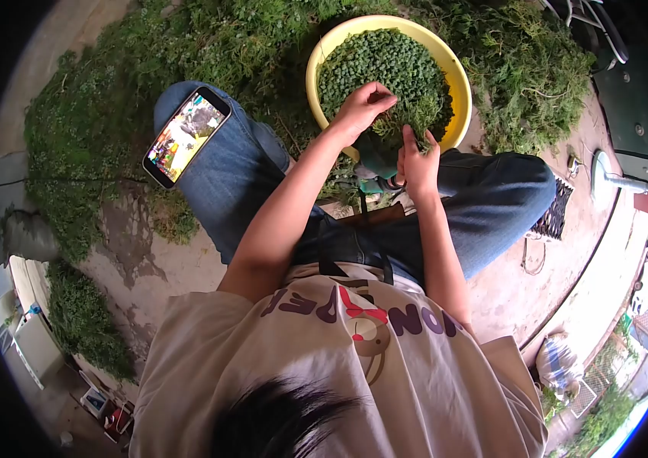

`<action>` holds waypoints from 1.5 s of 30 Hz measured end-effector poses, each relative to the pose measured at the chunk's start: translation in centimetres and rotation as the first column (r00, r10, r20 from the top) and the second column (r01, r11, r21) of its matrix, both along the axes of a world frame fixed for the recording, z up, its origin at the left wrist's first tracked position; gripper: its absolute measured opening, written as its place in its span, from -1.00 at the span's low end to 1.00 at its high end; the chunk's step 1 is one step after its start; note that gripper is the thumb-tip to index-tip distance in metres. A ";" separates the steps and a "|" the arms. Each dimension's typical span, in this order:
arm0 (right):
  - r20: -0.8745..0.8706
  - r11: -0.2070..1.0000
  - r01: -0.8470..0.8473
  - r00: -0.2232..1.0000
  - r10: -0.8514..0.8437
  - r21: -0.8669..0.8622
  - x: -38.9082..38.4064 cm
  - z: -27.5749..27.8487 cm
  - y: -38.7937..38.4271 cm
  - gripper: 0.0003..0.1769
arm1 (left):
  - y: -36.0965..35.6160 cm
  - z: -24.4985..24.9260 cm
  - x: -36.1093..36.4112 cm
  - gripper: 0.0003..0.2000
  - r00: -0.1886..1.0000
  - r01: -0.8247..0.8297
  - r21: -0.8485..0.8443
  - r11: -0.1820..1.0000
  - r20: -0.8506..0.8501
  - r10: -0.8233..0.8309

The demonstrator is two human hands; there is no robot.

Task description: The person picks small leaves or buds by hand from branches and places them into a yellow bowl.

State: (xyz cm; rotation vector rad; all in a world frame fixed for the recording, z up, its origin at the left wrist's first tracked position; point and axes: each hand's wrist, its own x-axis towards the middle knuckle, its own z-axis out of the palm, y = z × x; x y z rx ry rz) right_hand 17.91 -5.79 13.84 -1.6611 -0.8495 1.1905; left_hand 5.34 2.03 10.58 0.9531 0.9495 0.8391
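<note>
A yellow basin [463, 99] in front of me holds a heap of small round blue-green cones or berries [377, 61]. My left hand [362, 113] is over the basin's near side, thumb and fingers pinched together; what lies between them is too small to make out. Just right of it and nearer to me, my right hand [418, 162] grips a feathery green conifer sprig [415, 114], which reaches over the heap toward my left hand. The fingertips of both hands are close but apart.
Piles of cut conifer branches [110, 107] surround the basin. A phone [186, 137] with its screen lit rests on my left knee. A woven black-and-white item [554, 210] is beside my right leg, and a white sack [560, 362] stands further right.
</note>
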 end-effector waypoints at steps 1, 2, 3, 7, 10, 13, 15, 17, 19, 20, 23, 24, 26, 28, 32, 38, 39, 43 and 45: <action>-0.101 0.992 0.032 0.994 -0.045 -0.126 -0.2 0.9 0.0 -0.71 | -0.1 0.2 0.2 -0.87 0.999 -0.042 0.023 0.999 -0.016 0.042; -0.101 0.992 0.033 0.994 -0.046 -0.125 -0.2 0.9 0.0 -0.71 | -0.3 0.4 0.3 -0.88 0.996 -0.082 0.048 0.995 -0.032 0.084; -0.106 0.994 0.027 0.994 -0.038 -0.110 -0.2 1.0 0.0 -0.70 | -0.3 0.6 0.5 -0.88 0.996 -0.081 0.049 0.995 -0.031 0.083; 0.001 0.998 -0.013 1.000 0.013 0.055 0.7 0.0 -0.5 -0.62 | 1.1 -1.1 -1.2 -0.91 0.927 -0.321 -0.222 0.921 0.126 0.353; -0.004 0.995 0.093 0.996 -0.093 0.026 1.1 -2.1 -0.4 -0.53 | 1.6 -1.0 -3.3 -0.88 0.981 -0.173 -0.196 0.965 0.058 0.187; -0.144 0.994 0.075 0.986 -0.085 -0.073 0.6 -0.5 -0.1 -0.44 | 0.8 -0.1 -2.1 -0.63 0.974 -0.156 -0.311 0.937 0.111 0.199; 0.065 0.993 0.087 0.994 -0.092 0.078 1.8 -4.8 0.0 -0.47 | 0.2 2.6 -1.8 -0.55 0.993 -0.095 -0.329 0.939 0.034 0.113; -0.003 1.000 0.000 1.000 0.000 0.031 1.2 -2.2 -0.1 -0.52 | 0.0 3.3 -1.7 -0.47 0.999 -0.039 -0.352 0.935 -0.042 0.026; -0.025 0.998 0.058 0.998 -0.057 0.016 0.7 -1.2 -0.1 -0.58 | 0.0 2.9 -1.7 -0.39 0.977 0.192 -0.376 0.906 0.162 -0.140; -0.041 0.999 0.039 0.998 -0.039 0.004 0.6 -0.7 -0.1 -0.61 | 0.0 2.8 -1.2 -0.56 0.991 0.120 -0.281 0.952 -0.015 -0.130; 0.003 0.999 -0.006 1.000 0.005 0.048 0.5 -1.0 0.0 -0.66 | 0.1 2.7 -1.1 -0.72 0.976 0.144 -0.032 0.989 -0.161 -0.147; 0.064 0.994 -0.036 0.998 0.030 0.102 0.4 -1.2 0.1 -0.68 | 0.2 2.3 -0.7 -0.83 0.986 0.076 -0.007 0.997 -0.149 -0.077; 0.060 0.995 -0.042 0.998 0.037 0.087 0.3 -0.4 0.1 -0.70 | -0.1 2.9 -0.8 -0.83 0.982 0.043 -0.036 0.998 -0.184 -0.049; 0.055 0.996 -0.048 0.998 0.044 0.070 0.2 -0.4 0.1 -0.71 | -0.3 2.7 -0.6 -0.83 0.975 0.007 -0.065 0.998 -0.220 -0.021; 0.082 0.993 -0.015 0.997 0.005 0.118 0.2 -0.9 0.0 -0.73 | 0.6 1.0 0.1 -0.88 0.972 -0.234 0.038 0.971 -0.027 0.235; -0.256 0.999 -0.001 0.967 -0.012 -0.049 0.5 1.1 -0.5 -0.81 | 0.6 4.6 -1.9 -0.41 0.948 -0.030 -0.018 0.999 -0.317 0.023; -0.311 0.996 -0.046 0.950 0.021 -0.075 0.6 1.3 -0.3 -0.83 | 0.2 5.2 -1.7 -0.39 0.925 0.060 -0.081 0.995 -0.369 -0.086; -0.260 0.981 0.106 0.955 -0.146 -0.160 -1.2 2.9 -0.2 -0.82 | -1.0 4.6 -0.9 -0.57 0.901 0.265 0.022 0.964 -0.363 -0.239; -0.283 0.978 0.105 0.947 -0.154 -0.180 -0.6 2.3 -0.2 -0.83 | -1.0 3.6 -0.7 -0.60 0.922 0.263 0.024 0.965 -0.300 -0.243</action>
